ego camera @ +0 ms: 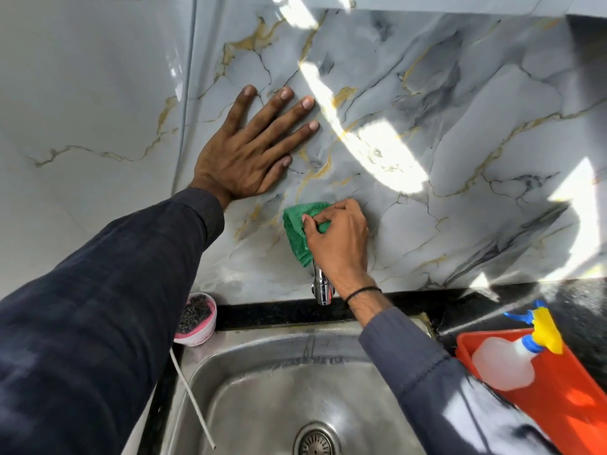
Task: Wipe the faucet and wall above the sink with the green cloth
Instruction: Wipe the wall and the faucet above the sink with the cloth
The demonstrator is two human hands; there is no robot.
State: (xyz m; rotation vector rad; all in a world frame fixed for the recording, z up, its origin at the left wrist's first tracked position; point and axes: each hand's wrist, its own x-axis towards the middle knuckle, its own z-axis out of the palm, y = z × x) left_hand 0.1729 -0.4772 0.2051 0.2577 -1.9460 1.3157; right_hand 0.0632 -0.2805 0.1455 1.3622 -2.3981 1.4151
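Observation:
My right hand (340, 238) grips the bunched green cloth (297, 229) and presses it against the grey marble wall (460, 133), right above the chrome faucet (322, 287). The cloth hangs down over the faucet's top, and my wrist hides part of the faucet's right side. My left hand (253, 147) lies flat on the wall with its fingers spread, up and left of the cloth, holding nothing. Below both hands is the steel sink (269, 382) with its drain at the bottom.
A pink tub (196, 320) holding a dark scrubber stands at the sink's back left corner. To the right, a red bin (565, 405) on the black counter holds a white spray bottle (507, 359) with a yellow and blue trigger. A thin white stick (193, 402) leans at the sink's left rim.

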